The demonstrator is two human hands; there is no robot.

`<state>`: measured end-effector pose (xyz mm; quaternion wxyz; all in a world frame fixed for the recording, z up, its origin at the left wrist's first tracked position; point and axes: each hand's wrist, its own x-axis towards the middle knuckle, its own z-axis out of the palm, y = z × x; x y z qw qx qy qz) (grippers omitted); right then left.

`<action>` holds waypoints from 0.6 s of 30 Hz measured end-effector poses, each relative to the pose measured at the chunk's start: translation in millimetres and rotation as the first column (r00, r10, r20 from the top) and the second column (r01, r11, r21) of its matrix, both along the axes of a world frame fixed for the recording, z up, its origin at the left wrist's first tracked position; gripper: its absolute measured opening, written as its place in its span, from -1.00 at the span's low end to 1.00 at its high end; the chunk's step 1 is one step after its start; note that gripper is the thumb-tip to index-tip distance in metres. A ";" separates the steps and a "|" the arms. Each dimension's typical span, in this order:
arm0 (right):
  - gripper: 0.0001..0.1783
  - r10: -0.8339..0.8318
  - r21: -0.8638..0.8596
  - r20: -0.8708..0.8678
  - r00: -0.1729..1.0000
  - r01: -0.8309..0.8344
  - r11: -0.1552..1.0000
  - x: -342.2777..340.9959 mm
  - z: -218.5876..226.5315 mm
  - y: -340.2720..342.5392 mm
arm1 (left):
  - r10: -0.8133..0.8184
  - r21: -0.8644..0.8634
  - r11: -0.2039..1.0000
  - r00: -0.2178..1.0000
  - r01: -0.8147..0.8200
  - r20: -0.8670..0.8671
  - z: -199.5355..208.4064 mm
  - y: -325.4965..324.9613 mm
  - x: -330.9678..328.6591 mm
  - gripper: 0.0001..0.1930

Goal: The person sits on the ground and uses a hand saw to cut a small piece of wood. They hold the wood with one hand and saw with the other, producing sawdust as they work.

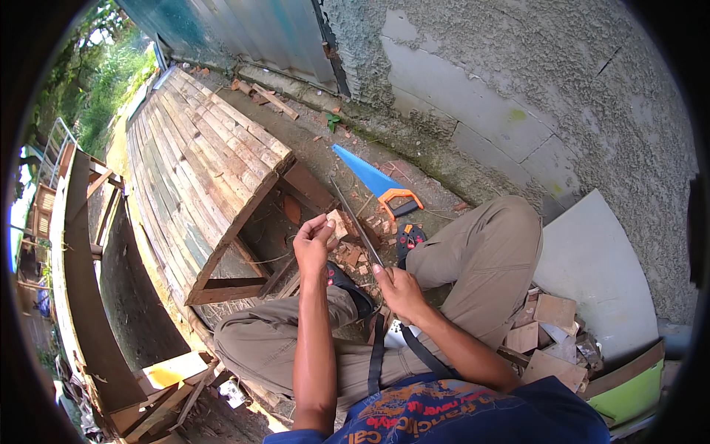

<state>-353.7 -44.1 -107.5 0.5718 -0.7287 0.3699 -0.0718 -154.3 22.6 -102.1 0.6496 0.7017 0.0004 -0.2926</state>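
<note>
My left hand [313, 240] is closed, its thumb and fingers pinching the edge of a small tan block [341, 225], which looks like wood or tile. The fingers partly cover the block. In my right hand [399, 291] is the near end of a long, narrow, dark metal blade [358, 223]. It slants up and to the left, passing just right of the block; whether the two touch I cannot tell. A handsaw [367, 175] with a blue blade and an orange and black handle lies on the ground beyond. Broken reddish-tan pieces [352, 257] are scattered below my hands.
A bench of bamboo slats [200, 170] stands to the left. A rough grey wall [532, 96] runs along the right. Beside my right knee lean a pale curved panel [603, 259] and a heap of tile pieces [551, 337]. My dark shoes [349, 290] are close to the fragments.
</note>
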 end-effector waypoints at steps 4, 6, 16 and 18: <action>-0.49 -0.079 -0.024 0.308 0.948 0.091 0.996 18.8 62.1 -21.3 | 0.027 -0.067 0.997 0.999 -0.029 -0.035 -5.4 -2.9 3.3 -0.65; -0.53 -0.107 0.014 0.399 0.911 0.110 0.994 20.1 94.6 -27.0 | 0.006 -0.053 0.999 0.999 -0.009 -0.050 -6.5 0.3 -0.8 -0.64; -0.50 0.048 -0.027 0.005 0.999 -0.048 0.999 7.5 39.3 -2.8 | 0.020 -0.032 0.999 0.998 -0.022 -0.065 -10.3 17.6 14.4 -0.75; -0.51 0.037 -0.041 0.138 0.990 -0.032 0.999 18.5 78.3 -19.1 | 0.034 -0.045 0.998 0.995 -0.038 -0.096 -9.0 14.2 17.3 -0.75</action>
